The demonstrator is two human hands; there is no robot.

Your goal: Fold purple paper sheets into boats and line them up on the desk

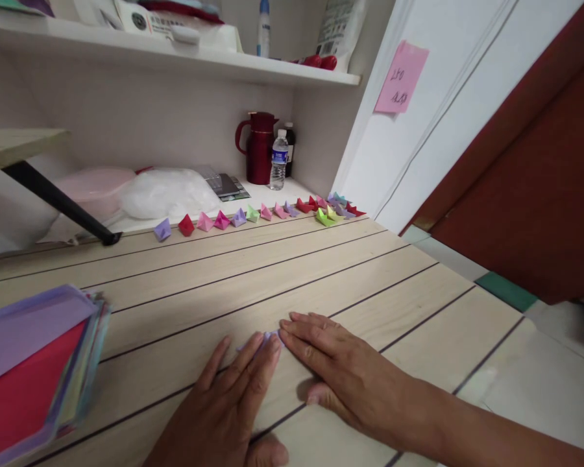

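My left hand (228,395) and my right hand (335,366) both lie flat on the wooden table (272,272), fingers stretched out and meeting at their tips. They press down a small lilac piece of paper (267,336), almost wholly hidden under the fingers. A stack of coloured paper sheets (34,363), lilac on top with red below, lies at the left edge. Along the table's far edge runs a row of several small folded paper boats (253,214) in purple, red, pink and green.
Behind the table a white shelf holds a dark red jug (259,148), a water bottle (279,159), a pink basin (95,188) and a white plastic bag (168,192). A pink note (401,78) sticks on the white door frame. Tiled floor lies right.
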